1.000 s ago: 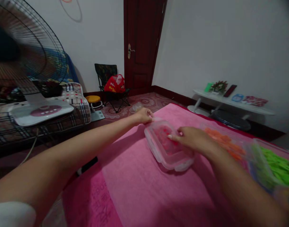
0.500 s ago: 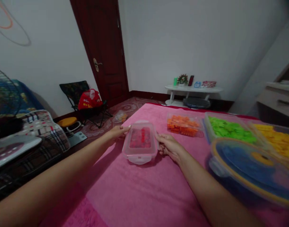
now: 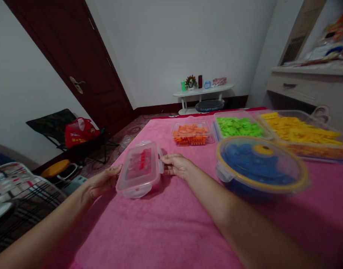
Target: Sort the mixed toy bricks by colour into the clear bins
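Observation:
A clear plastic storage container (image 3: 139, 168) with its lid on and red pieces inside sits on the pink cloth (image 3: 149, 231), near its left edge. My left hand (image 3: 105, 182) holds the container's left side, thumb along the lid's rim and the other fingers mostly hidden below. On the opposite side, my right hand (image 3: 175, 165) has its fingers curled at the side latch, which stands out from the wall. The front latch hangs toward me.
To the right stand a box of orange pieces (image 3: 190, 134), a box of green pieces (image 3: 238, 127), a box of yellow pieces (image 3: 300, 129) and a round yellow-rimmed container (image 3: 261, 164) with blue contents. A folding chair (image 3: 59, 129) with a red bag stands left.
The view has turned right, so the container appears farther left and slanted. My left thumb has slid nearer along the rim. My right hand stays at the right side.

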Demonstrator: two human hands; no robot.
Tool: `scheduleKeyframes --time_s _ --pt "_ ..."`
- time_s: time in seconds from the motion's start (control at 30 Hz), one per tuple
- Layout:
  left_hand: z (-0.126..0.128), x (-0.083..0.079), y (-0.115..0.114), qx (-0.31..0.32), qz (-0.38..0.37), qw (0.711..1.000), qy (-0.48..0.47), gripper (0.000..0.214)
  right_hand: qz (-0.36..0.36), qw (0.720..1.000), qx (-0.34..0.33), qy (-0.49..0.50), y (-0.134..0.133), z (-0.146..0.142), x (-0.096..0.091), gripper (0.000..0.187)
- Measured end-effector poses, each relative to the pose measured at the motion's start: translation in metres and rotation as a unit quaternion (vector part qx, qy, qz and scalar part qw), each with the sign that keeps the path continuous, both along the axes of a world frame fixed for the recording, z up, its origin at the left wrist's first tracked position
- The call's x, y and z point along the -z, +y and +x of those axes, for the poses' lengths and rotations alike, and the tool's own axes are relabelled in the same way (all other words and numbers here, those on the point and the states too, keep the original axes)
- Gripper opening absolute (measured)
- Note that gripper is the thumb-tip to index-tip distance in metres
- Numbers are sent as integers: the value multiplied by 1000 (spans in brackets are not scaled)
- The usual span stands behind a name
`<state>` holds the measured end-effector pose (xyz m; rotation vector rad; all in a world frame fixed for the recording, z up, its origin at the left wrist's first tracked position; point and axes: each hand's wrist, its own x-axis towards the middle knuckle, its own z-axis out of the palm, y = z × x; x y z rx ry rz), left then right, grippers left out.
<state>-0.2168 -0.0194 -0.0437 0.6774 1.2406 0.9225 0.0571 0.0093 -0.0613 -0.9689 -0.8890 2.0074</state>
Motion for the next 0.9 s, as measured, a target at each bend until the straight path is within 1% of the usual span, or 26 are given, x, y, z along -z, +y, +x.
scheduleKeyframes --time_s 0.1,0.2,0.37,0.47,0.63,0.67,0.77,0.9 --pt "-2 -2 -2 -13 -6 1000 23 15 -25 1000 1 -11 0 1 -4 4" --pt "-2 -3 -2 -19 -12 999 31 18 -36 999 6 -23 -1 0 -9 6" --pt "-1 -5 -6 3 0 1000 21 23 -32 999 -9 -33 -3 2 -16 2" --pt "-4 -7 -9 14 4 1000 23 21 -28 999 -18 -35 -3 6 -21 5" --pt "-10 -8 -10 43 -67 997 7 14 -35 996 -7 -77 -6 8 -28 2" --pt "-10 -7 -10 39 -67 997 3 15 -34 996 -4 -84 -7 8 -28 2" --pt "-6 -6 -13 17 -35 999 0 17 -33 997 0 -74 -8 8 -23 7" --pt "-2 -1 -17 27 -8 1000 -9 17 -48 999 -7 -20 -7 7 -11 10"
